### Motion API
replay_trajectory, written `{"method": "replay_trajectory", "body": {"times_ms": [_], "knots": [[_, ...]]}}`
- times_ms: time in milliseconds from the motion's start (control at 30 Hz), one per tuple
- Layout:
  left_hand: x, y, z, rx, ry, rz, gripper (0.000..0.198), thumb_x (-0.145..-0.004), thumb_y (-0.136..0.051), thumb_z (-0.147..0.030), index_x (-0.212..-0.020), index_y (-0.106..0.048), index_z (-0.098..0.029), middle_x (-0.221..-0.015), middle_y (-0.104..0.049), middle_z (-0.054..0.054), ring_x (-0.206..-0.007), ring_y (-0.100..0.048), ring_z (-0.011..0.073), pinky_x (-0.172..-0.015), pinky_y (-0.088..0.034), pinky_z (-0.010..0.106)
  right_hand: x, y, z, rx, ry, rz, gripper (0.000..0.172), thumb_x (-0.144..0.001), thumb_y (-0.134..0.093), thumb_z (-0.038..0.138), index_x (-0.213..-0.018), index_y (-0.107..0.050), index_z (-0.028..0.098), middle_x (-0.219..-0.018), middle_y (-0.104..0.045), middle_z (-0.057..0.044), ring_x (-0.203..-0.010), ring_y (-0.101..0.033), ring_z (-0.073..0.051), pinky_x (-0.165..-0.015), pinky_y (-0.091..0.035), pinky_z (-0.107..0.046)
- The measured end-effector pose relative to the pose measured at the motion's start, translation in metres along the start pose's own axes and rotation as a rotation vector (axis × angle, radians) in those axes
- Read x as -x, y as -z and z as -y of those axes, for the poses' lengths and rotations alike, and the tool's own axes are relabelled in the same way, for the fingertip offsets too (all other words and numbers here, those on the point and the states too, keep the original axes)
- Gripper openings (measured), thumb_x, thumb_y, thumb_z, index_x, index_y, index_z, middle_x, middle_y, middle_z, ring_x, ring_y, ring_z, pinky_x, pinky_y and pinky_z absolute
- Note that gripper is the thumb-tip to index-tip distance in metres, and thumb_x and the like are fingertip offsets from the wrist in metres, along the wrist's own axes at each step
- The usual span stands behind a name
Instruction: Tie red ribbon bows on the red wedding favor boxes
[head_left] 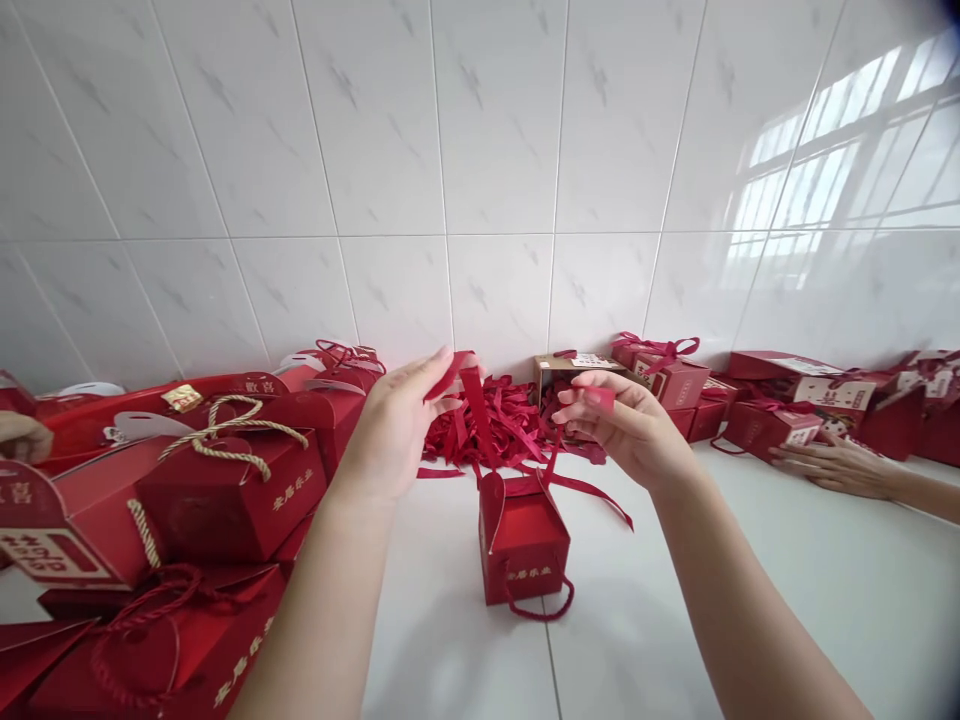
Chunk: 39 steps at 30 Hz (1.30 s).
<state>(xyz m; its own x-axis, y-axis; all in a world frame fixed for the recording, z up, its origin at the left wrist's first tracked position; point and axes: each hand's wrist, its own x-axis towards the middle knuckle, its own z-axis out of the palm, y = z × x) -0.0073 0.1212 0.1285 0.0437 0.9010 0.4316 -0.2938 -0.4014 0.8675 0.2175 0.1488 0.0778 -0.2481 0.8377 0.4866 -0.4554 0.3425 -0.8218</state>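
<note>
A small red gift box with gold lettering stands upright on the white table, its dark red cord handle drooping over the front. Red ribbon rises from the top of the box on both sides. My left hand pinches one length of it above the box's left side. On the other side, my right hand has thumb and fingers closed on the other length. A loose ribbon tail lies to the right of the box. Behind it rests a heap of cut red ribbons.
Red gift boxes with rope handles are piled at the left, beside a red tray. Ribboned boxes and an open carton line the tiled wall. Another person's hand touches a box at right; another hand shows far left.
</note>
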Motion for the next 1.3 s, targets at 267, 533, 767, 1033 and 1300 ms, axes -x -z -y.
{"method": "replay_trajectory", "body": {"times_ms": [267, 533, 767, 1033, 1300], "knots": [[-0.001, -0.004, 0.002, 0.278, -0.063, -0.013, 0.031, -0.062, -0.047, -0.012, -0.080, -0.073, -0.013, -0.087, -0.072, 0.007, -0.090, -0.066, 0.0229, -0.089, -0.049, 0.038, 0.004, -0.015, 0.015, 0.110, 0.129, -0.340, 0.016, -0.068, -0.079, 0.033, -0.068, -0.068, 0.022, -0.056, -0.055, 0.004, -0.054, -0.049, -0.008, -0.052, -0.044, -0.022], [-0.002, -0.002, 0.005, 0.193, -0.180, -0.107, 0.031, -0.072, -0.066, -0.015, -0.101, -0.067, -0.022, -0.086, -0.071, -0.001, -0.079, -0.067, 0.0137, -0.085, -0.048, 0.031, 0.011, -0.021, 0.021, 0.294, 0.179, -0.370, 0.019, -0.069, -0.077, 0.039, -0.067, -0.066, 0.023, -0.059, -0.051, 0.003, -0.055, -0.045, -0.011, -0.053, -0.041, -0.027], [-0.003, -0.006, 0.011, 0.134, -0.074, -0.044, 0.016, -0.070, -0.074, -0.021, -0.085, -0.070, -0.018, -0.082, -0.073, 0.002, -0.078, -0.068, 0.0157, -0.079, -0.049, 0.029, 0.015, -0.021, 0.027, 0.306, 0.211, -0.371, 0.018, -0.072, -0.076, 0.039, -0.071, -0.066, 0.025, -0.064, -0.057, 0.002, -0.059, -0.053, -0.013, -0.053, -0.043, -0.027], [-0.007, -0.006, 0.012, 0.222, -0.024, -0.024, 0.009, -0.071, -0.073, -0.022, -0.077, -0.068, -0.018, -0.075, -0.069, -0.001, -0.071, -0.066, 0.0136, -0.074, -0.050, 0.027, 0.017, -0.014, 0.034, 0.230, 0.270, -0.450, 0.014, -0.075, -0.074, 0.037, -0.075, -0.063, 0.026, -0.084, -0.065, 0.000, -0.084, -0.063, -0.017, -0.063, -0.052, -0.030], [0.001, -0.006, 0.000, 0.265, 0.013, -0.001, 0.009, -0.073, -0.072, -0.028, -0.077, -0.066, -0.024, -0.077, -0.064, -0.003, -0.075, -0.064, 0.0138, -0.072, -0.049, 0.027, 0.016, -0.012, 0.034, 0.243, 0.273, -0.481, 0.015, -0.077, -0.071, 0.039, -0.078, -0.062, 0.027, -0.093, -0.066, 0.000, -0.090, -0.064, -0.018, -0.066, -0.052, -0.031]]}}
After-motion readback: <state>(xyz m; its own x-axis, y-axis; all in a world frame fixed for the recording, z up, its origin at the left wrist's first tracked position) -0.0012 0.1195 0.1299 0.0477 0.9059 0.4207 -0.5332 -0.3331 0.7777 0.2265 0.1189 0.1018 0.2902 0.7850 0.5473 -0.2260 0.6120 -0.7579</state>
